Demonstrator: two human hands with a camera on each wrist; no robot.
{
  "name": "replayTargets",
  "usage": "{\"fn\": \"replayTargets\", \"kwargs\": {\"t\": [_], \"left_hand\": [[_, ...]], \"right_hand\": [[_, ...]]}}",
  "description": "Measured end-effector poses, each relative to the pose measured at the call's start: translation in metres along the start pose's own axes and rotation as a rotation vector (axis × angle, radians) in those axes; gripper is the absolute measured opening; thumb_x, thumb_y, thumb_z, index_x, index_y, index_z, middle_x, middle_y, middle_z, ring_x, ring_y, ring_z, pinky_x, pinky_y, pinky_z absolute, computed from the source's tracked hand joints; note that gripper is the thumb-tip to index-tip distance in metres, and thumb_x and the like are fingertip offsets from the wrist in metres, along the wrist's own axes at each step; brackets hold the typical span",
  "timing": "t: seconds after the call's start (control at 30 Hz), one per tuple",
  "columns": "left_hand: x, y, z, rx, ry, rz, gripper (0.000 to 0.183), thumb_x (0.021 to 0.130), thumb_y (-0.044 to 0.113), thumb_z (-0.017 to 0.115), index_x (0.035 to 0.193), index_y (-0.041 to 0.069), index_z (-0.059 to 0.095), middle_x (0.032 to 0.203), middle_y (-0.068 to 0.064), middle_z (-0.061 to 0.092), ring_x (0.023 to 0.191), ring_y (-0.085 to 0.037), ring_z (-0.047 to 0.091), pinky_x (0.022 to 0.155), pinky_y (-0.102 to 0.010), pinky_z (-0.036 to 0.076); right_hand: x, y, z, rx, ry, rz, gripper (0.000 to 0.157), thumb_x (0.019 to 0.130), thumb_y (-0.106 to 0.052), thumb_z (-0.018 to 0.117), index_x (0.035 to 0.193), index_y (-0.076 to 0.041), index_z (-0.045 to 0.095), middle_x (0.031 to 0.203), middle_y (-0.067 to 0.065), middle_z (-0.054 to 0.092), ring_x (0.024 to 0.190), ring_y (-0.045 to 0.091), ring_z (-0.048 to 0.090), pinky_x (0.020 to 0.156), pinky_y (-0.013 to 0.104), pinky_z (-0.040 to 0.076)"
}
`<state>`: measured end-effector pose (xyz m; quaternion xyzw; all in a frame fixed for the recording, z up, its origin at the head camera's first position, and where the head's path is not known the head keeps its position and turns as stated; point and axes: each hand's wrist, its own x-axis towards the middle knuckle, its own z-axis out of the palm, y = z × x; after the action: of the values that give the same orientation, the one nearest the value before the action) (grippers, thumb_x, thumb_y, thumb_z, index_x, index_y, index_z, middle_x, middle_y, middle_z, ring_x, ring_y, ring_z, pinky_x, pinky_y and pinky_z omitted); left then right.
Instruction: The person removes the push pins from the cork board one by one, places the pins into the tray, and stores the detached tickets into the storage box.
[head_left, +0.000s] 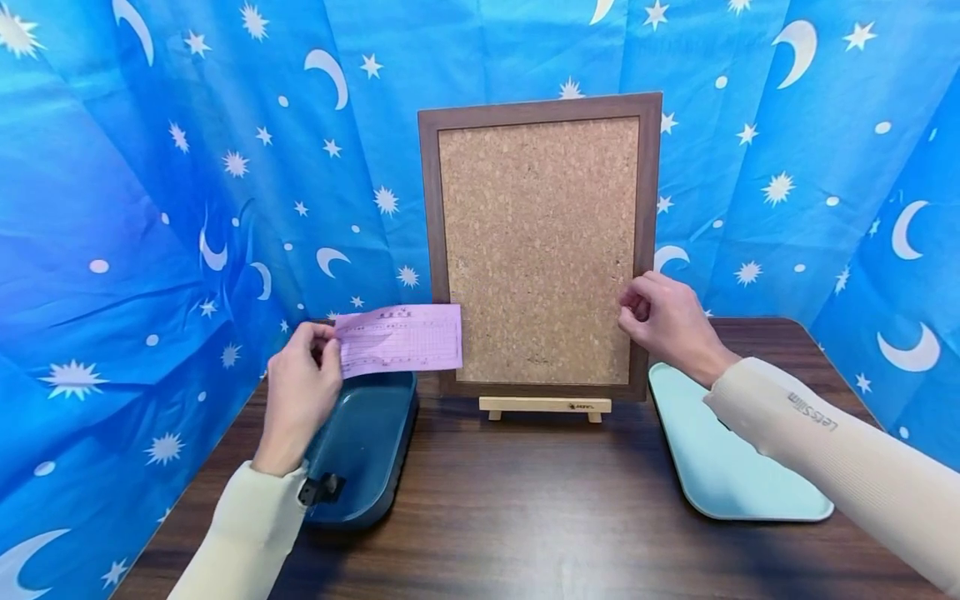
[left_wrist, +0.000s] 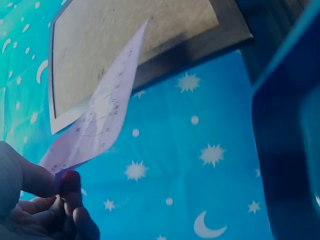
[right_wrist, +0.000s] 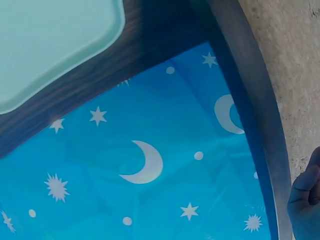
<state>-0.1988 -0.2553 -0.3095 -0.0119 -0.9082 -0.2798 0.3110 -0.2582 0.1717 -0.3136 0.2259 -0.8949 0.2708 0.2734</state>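
Note:
A pink printed slip of paper [head_left: 400,339] is pinched at its left end between the thumb and fingers of my left hand [head_left: 302,385]. In the left wrist view, the slip [left_wrist: 106,112] bends away from the fingertips. Its free end overlaps the lower left of a brown-framed cork board [head_left: 540,250] in the head view; whether they touch, I cannot tell. My right hand [head_left: 666,321], fingers curled in, is at the board's lower right edge. No object shows in it, though its fingertips could hide something small. The right wrist view catches only part of this hand [right_wrist: 306,197].
The board stands upright on a small wooden easel [head_left: 545,407]. A dark blue tray [head_left: 358,450] lies under my left hand, and a pale mint tray [head_left: 742,458] below my right forearm. Blue star-and-moon cloth [head_left: 375,167] hangs around the brown wooden table [head_left: 540,500].

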Motion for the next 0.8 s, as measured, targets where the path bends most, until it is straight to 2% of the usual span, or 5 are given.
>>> {"fn": "replayTargets", "kwargs": {"t": [0.2,0.37,0.47,0.67,0.8], "left_hand": [[-0.008,-0.014,-0.019,0.065,-0.018,-0.078,0.022,0.098,0.014,0.049,0.11,-0.002,0.057,0.089,-0.016,0.059,0.071,-0.026,0.052,0.054,-0.028,0.043],[-0.016,-0.027,-0.029,0.077,-0.015,-0.117,0.023,0.097,0.014,0.049,0.111,-0.002,0.057,0.091,-0.017,0.06,0.071,-0.027,0.053,0.052,-0.022,0.043],[-0.02,-0.034,-0.031,0.079,-0.022,-0.138,0.024,0.097,0.015,0.048,0.112,-0.002,0.056,0.093,-0.017,0.06,0.071,-0.028,0.055,0.054,-0.023,0.046],[-0.026,-0.047,-0.031,0.089,-0.042,-0.19,0.026,0.097,0.015,0.048,0.116,-0.001,0.054,0.097,-0.018,0.061,0.073,-0.028,0.056,0.06,-0.032,0.051],[-0.029,-0.053,-0.029,0.098,-0.052,-0.217,0.026,0.096,0.013,0.05,0.118,-0.001,0.05,0.097,-0.02,0.06,0.072,-0.029,0.057,0.058,-0.031,0.05]], "right_hand": [[-0.016,0.005,-0.001,0.015,0.007,-0.005,0.006,0.08,-0.002,0.068,0.083,-0.005,0.064,0.078,0.003,0.056,0.067,0.016,0.053,0.059,0.033,0.046],[-0.025,0.009,0.0,0.019,-0.003,0.012,0.006,0.08,-0.001,0.068,0.084,-0.005,0.065,0.077,0.003,0.056,0.067,0.016,0.053,0.059,0.034,0.047],[-0.029,0.013,0.0,0.009,0.006,0.018,0.008,0.079,-0.001,0.069,0.083,-0.006,0.065,0.077,0.003,0.056,0.067,0.017,0.053,0.059,0.034,0.047],[-0.034,0.019,-0.002,-0.007,0.021,0.005,0.008,0.078,0.0,0.069,0.082,-0.006,0.065,0.077,0.003,0.056,0.068,0.016,0.052,0.059,0.034,0.047],[-0.039,0.022,-0.003,-0.017,0.018,0.008,0.009,0.077,0.001,0.07,0.082,-0.006,0.065,0.077,0.003,0.056,0.067,0.017,0.051,0.059,0.034,0.046]]}}
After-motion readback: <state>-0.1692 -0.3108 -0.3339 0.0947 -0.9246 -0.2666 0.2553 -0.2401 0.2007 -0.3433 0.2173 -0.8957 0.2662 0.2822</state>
